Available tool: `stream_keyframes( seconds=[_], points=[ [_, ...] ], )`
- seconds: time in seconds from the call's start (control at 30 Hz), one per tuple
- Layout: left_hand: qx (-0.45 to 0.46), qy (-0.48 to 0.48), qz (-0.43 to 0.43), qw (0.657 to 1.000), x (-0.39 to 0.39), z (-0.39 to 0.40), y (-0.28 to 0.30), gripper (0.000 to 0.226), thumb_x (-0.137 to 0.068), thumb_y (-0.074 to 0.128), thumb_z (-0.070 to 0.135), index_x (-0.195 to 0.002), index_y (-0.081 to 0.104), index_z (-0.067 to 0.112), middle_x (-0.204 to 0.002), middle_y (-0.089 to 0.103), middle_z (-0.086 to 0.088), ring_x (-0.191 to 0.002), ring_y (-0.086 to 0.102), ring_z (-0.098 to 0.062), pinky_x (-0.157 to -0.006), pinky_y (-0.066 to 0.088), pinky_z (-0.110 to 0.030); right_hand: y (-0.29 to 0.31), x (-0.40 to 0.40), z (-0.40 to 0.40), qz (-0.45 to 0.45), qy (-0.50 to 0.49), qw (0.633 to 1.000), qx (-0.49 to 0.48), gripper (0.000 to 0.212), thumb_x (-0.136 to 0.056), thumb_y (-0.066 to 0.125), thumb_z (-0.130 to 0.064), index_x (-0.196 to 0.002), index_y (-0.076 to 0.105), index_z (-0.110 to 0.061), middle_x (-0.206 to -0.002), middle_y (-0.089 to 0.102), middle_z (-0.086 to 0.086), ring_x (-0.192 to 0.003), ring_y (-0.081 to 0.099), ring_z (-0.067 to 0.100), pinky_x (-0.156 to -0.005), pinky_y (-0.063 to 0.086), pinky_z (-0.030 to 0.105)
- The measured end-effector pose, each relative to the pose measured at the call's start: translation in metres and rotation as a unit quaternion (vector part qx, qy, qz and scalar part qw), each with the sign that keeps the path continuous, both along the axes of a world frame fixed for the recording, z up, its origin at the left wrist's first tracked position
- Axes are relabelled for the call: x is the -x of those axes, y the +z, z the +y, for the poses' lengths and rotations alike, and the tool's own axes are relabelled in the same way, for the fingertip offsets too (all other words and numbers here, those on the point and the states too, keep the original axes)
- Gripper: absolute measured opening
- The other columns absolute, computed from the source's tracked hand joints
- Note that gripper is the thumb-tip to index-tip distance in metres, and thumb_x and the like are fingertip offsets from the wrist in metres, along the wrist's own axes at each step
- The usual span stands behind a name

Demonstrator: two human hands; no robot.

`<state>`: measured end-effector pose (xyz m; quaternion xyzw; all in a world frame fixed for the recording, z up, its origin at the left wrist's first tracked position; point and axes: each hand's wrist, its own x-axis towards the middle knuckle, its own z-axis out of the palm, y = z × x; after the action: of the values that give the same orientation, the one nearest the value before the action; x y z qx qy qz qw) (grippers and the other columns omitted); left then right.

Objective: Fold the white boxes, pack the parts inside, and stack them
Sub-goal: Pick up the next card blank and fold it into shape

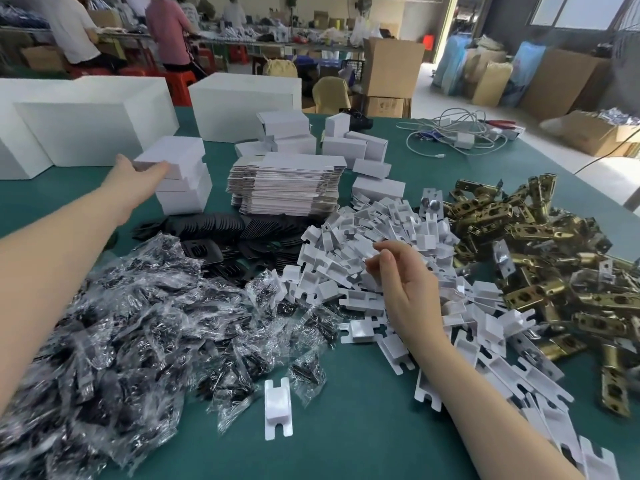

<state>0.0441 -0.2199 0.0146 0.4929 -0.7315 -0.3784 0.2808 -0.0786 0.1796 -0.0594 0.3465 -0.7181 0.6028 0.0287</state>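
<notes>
- Folded white box (173,154): upper left of centre, topmost on a short stack of white boxes (185,192); lies flat, long axis running left to right.
- Left hand (140,176): reaches to the box's near-left edge, fingers on it; how firmly it grips, cannot tell.
- Right hand (398,271): centre right, fingertips pinching a white card insert (369,252) over the insert heap (349,285).
- Flat box blanks (284,183): stacked, centre top.
- Brass latches (540,258): heaped at right.
- Bagged black parts (138,323): heaped at lower left.
- Surface: green table (353,427).
- Room: workshop; cardboard cartons (391,69) and seated workers (166,29) along the top.
</notes>
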Motion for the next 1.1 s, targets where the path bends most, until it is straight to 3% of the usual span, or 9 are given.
stream_keyframes(
  seconds=[0.1, 0.23, 0.33, 0.4, 0.53, 0.63, 0.73, 0.93, 1.1],
  points=[
    [0.123, 0.037, 0.069, 0.989, 0.002, 0.035, 0.012, 0.059, -0.095, 0.052, 0.03, -0.147, 0.034, 0.009, -0.148, 0.041, -0.014, -0.132, 0.042, -0.031, -0.103, 0.036, -0.037, 0.0, 0.001, 0.001, 0.012, -0.006, 0.999, -0.029, 0.016, -0.097, 0.058, -0.024, -0.104, 0.058, -0.038, -0.086, 0.068, -0.011, -0.082, 0.066, 0.008, -0.071, 0.057, 0.03],
    [0.201, -0.093, 0.12, 0.968, 0.008, 0.097, 0.041, 0.049, -0.093, 0.052, 0.011, -0.141, 0.046, 0.018, -0.137, 0.05, -0.007, -0.111, 0.051, -0.018, -0.095, 0.044, -0.03, 0.0, 0.0, 0.001, 0.08, -0.002, 0.993, -0.081, 0.019, -0.093, 0.064, -0.01, -0.107, 0.062, -0.025, -0.087, 0.063, -0.017, -0.077, 0.059, 0.004, -0.069, 0.051, 0.023],
    [0.205, -0.173, 0.152, 0.951, 0.005, 0.154, 0.055, 0.043, -0.092, 0.055, 0.01, -0.133, 0.052, 0.022, -0.125, 0.055, 0.001, -0.095, 0.053, -0.006, -0.083, 0.042, -0.016, -0.001, -0.005, 0.001, 0.153, 0.013, 0.978, -0.144, 0.024, -0.092, 0.062, -0.005, -0.113, 0.066, -0.016, -0.1, 0.063, -0.012, -0.092, 0.055, 0.003, -0.088, 0.049, 0.031],
    [0.172, -0.228, 0.157, 0.945, 0.001, 0.193, 0.053, 0.038, -0.093, 0.057, 0.016, -0.127, 0.052, 0.031, -0.117, 0.055, 0.013, -0.093, 0.053, 0.004, -0.077, 0.041, -0.014, -0.002, -0.007, 0.0, 0.224, -0.014, 0.957, -0.184, 0.023, -0.091, 0.064, -0.006, -0.111, 0.069, -0.017, -0.109, 0.066, -0.004, -0.112, 0.053, 0.02, -0.1, 0.038, 0.041],
    [0.13, -0.361, 0.051, 0.922, 0.003, 0.26, 0.01, 0.038, -0.095, 0.057, 0.023, -0.132, 0.052, 0.031, -0.127, 0.053, 0.015, -0.089, 0.059, 0.008, -0.073, 0.046, -0.007, 0.01, -0.012, -0.002, 0.3, -0.127, 0.921, -0.216, 0.012, -0.089, 0.07, -0.022, -0.101, 0.074, -0.022, -0.106, 0.071, -0.005, -0.112, 0.055, 0.032, -0.09, 0.033, 0.041],
    [0.215, -0.367, -0.079, 0.902, 0.017, 0.28, -0.031, 0.035, -0.098, 0.053, 0.028, -0.133, 0.054, 0.021, -0.137, 0.052, 0.002, -0.116, 0.052, -0.008, -0.098, 0.043, -0.026, 0.032, 0.0, -0.011, 0.212, -0.163, 0.942, -0.203, 0.02, -0.096, 0.059, -0.034, -0.102, 0.075, -0.023, -0.093, 0.074, -0.005, -0.093, 0.062, 0.024, -0.084, 0.043, 0.039],
    [0.329, -0.361, -0.11, 0.866, 0.026, 0.275, -0.054, 0.031, -0.097, 0.054, 0.029, -0.125, 0.062, 0.019, -0.128, 0.059, 0.002, -0.118, 0.054, -0.019, -0.094, 0.049, -0.04, 0.053, 0.018, -0.035, 0.185, -0.126, 0.943, -0.245, 0.032, -0.103, 0.044, -0.032, -0.1, 0.071, -0.017, -0.074, 0.068, -0.001, -0.068, 0.06, 0.022, -0.066, 0.047, 0.036],
    [0.392, -0.356, -0.055, 0.846, 0.033, 0.27, -0.073, 0.024, -0.09, 0.057, 0.02, -0.108, 0.073, 0.02, -0.11, 0.07, 0.005, -0.101, 0.063, -0.014, -0.084, 0.054, -0.038, 0.08, 0.051, -0.112, 0.232, -0.087, 0.914, -0.32, 0.035, -0.096, 0.044, -0.01, -0.129, 0.055, -0.015, -0.114, 0.064, 0.013, -0.101, 0.06, 0.035, -0.081, 0.05, 0.041],
    [0.379, -0.35, -0.019, 0.856, 0.035, 0.27, -0.076, 0.024, -0.09, 0.055, 0.024, -0.104, 0.074, 0.021, -0.107, 0.071, 0.006, -0.101, 0.062, -0.014, -0.086, 0.051, -0.037, 0.089, 0.076, -0.161, 0.293, -0.037, 0.843, -0.451, 0.065, -0.09, 0.05, -0.01, -0.151, 0.027, -0.016, -0.154, 0.026, 0.016, -0.14, 0.026, 0.039, -0.11, 0.031, 0.047]
  ],
)
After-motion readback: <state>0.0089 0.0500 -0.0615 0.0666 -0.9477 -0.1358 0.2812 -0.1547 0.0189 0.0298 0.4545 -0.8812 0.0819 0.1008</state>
